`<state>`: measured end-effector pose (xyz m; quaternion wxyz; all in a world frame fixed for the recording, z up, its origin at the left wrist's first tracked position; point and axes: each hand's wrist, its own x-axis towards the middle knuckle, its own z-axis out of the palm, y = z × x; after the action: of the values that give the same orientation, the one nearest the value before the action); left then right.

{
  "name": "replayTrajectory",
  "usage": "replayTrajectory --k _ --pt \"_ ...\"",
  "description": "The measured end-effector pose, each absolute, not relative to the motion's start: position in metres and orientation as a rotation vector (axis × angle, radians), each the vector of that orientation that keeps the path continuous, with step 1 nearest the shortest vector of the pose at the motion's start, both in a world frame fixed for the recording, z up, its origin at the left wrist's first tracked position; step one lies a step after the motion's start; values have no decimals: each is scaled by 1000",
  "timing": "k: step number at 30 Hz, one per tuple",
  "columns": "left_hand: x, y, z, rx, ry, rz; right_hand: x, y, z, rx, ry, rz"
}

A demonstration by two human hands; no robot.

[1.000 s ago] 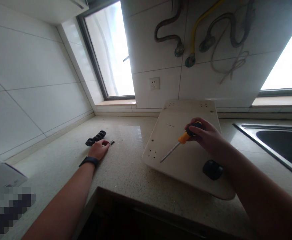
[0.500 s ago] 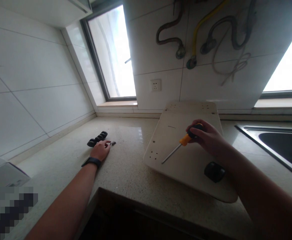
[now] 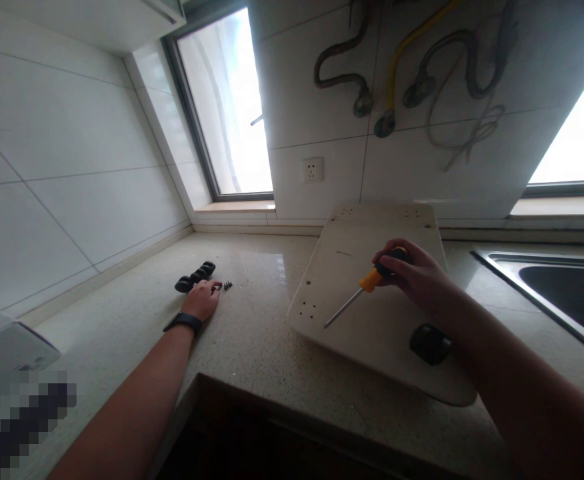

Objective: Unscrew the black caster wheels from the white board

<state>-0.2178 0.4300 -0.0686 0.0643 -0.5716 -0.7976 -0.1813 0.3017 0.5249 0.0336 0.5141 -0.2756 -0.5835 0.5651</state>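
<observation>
My right hand (image 3: 412, 270) is closed around the yellow-and-black handle of a screwdriver (image 3: 371, 280). Its shaft slants down to the left, the tip over the near left part of a white board (image 3: 357, 327), close to a group of small holes. A black caster (image 3: 429, 344) sits on the board beneath my right forearm. Out on the counter to the left, my left hand (image 3: 203, 300) has its fingertips pinched beside a small pile of dark screws (image 3: 228, 286); what is between them is too small to tell. Several black casters (image 3: 196, 277) lie in a row just behind that hand.
The pale speckled countertop (image 3: 262, 320) has a dark rectangular cutout (image 3: 282, 447) at its front edge. At the right is a steel sink (image 3: 567, 287). A white box (image 3: 12, 343) stands at the left edge. Hoses (image 3: 339, 83) and a socket (image 3: 313, 169) are on the wall.
My left fingertips have drawn slightly left, away from the screw pile. My right hand and the screwdriver stay practically still.
</observation>
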Motion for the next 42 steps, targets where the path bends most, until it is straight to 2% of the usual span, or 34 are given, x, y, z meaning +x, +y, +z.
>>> replayTrajectory --k 42 --pt "-208 423 -58 -1687 -2501 -567 300 527 36 -728 -1393 1332"
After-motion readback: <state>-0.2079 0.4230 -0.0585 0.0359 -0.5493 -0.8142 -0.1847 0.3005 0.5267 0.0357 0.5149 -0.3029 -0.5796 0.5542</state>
